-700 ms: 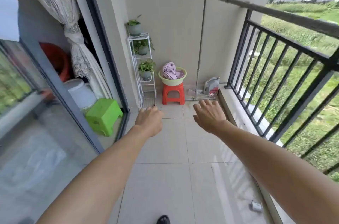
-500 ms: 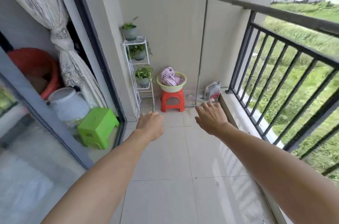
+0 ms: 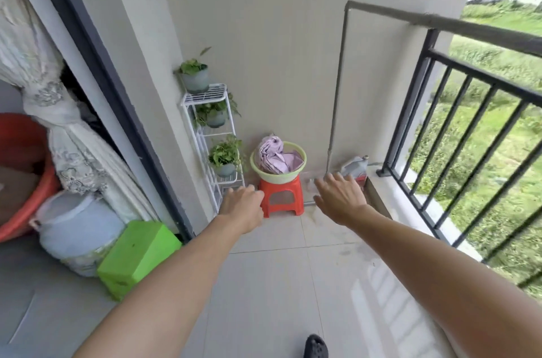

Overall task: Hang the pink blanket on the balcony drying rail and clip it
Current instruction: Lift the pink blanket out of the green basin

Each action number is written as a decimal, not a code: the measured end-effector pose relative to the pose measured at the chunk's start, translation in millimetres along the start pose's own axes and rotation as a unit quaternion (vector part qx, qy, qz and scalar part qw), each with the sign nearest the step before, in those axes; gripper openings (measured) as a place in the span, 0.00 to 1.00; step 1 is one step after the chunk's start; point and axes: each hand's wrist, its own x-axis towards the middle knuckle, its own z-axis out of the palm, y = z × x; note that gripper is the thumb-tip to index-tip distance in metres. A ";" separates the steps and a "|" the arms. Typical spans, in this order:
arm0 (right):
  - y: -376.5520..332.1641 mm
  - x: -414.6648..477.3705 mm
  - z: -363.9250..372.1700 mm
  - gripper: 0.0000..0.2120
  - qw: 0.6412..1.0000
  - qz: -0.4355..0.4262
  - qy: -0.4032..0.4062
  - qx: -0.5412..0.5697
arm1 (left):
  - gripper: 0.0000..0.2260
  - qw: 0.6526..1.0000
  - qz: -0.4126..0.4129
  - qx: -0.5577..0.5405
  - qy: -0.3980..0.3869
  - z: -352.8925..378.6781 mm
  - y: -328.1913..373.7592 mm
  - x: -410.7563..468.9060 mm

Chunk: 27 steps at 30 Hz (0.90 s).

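Note:
The pink blanket [image 3: 274,156] lies bunched in a light green basin [image 3: 278,174] on a red plastic stool [image 3: 281,196] against the far wall. A grey drying rail [image 3: 440,21] runs from the wall along the top of the black balcony railing [image 3: 457,128], with a thin upright pole [image 3: 337,93] at its far end. Both my arms reach forward. My left hand [image 3: 242,208] hangs with loosely curled fingers just left of the stool, holding nothing. My right hand [image 3: 340,199] is spread, empty, right of the stool. No clips are visible.
A white wire shelf [image 3: 211,134] with three potted plants stands left of the stool. A grey jug [image 3: 356,165] sits in the far right corner. A green stool [image 3: 137,255], a pale bucket [image 3: 76,228], an orange tub [image 3: 17,170] and a tied curtain [image 3: 67,146] lie beyond the sliding door frame.
The view has come closer to the stool and basin. Both hands stay stretched forward and now appear right beside the stool; neither has touched anything.

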 end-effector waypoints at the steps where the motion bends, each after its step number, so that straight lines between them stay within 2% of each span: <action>1: 6.1 26.7 8.5 0.18 1.000 -0.001 0.000 0.004 | 0.10 1.000 0.001 -0.001 -0.001 3.5 -5.1 26.5; 5: 32.8 128.8 34.7 0.20 1.000 -0.020 -0.014 0.015 | 0.10 1.000 -0.001 -0.004 -0.021 9.9 -25.3 128.2; 8: 54.5 203.9 48.4 0.18 0.999 -0.023 -0.018 0.018 | 0.10 0.999 -0.018 -0.031 -0.019 11.0 -41.5 200.2; 15: 77.7 343.4 80.8 0.18 0.998 -0.039 -0.051 0.028 | 0.11 0.998 -0.034 -0.027 -0.046 23.5 -86.1 322.5; 27: 93.5 554.0 182.6 0.19 0.991 0.000 -0.123 0.058 | 0.10 0.995 0.005 -0.043 -0.091 89.9 -173.6 564.6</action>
